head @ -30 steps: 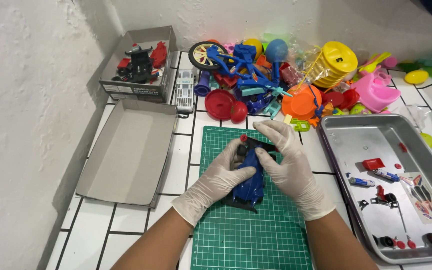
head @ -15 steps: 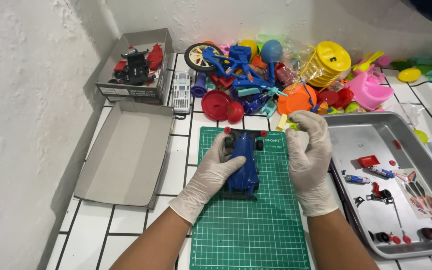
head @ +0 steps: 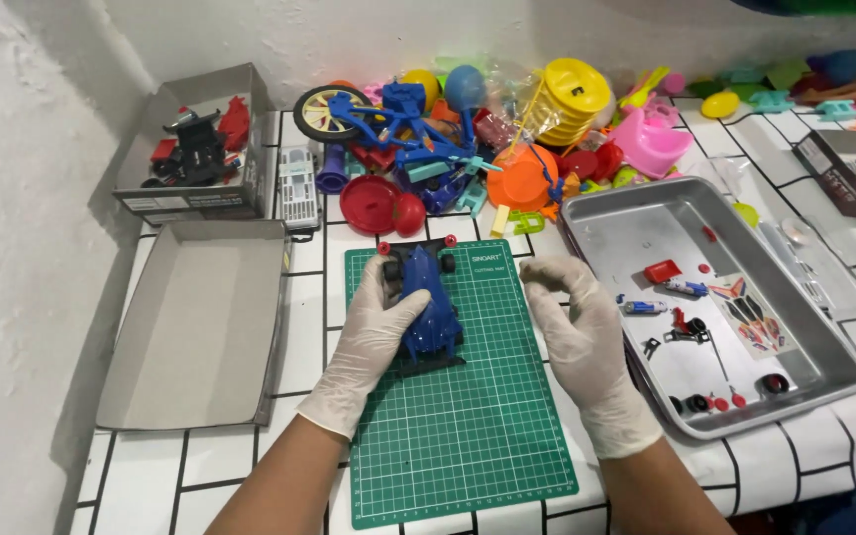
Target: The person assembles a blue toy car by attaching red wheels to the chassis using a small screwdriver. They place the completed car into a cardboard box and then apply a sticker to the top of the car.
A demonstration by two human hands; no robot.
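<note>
At frame centre, the gloved left hand (head: 374, 332) steadies the blue toy racing car (head: 428, 302) on the green cutting mat (head: 468, 416), while the right hand (head: 577, 327) has just let go, loosely curled and empty.

A white-tiled counter (head: 304, 466) with dark grout lines meets rough, white-painted plaster walls (head: 22, 178) at the left and rear, evenly lit, with soft shadows gathering along the left edge

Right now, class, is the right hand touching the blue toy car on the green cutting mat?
No: the right hand hovers apart beside the blue toy car, which only the left hand touches.
</note>
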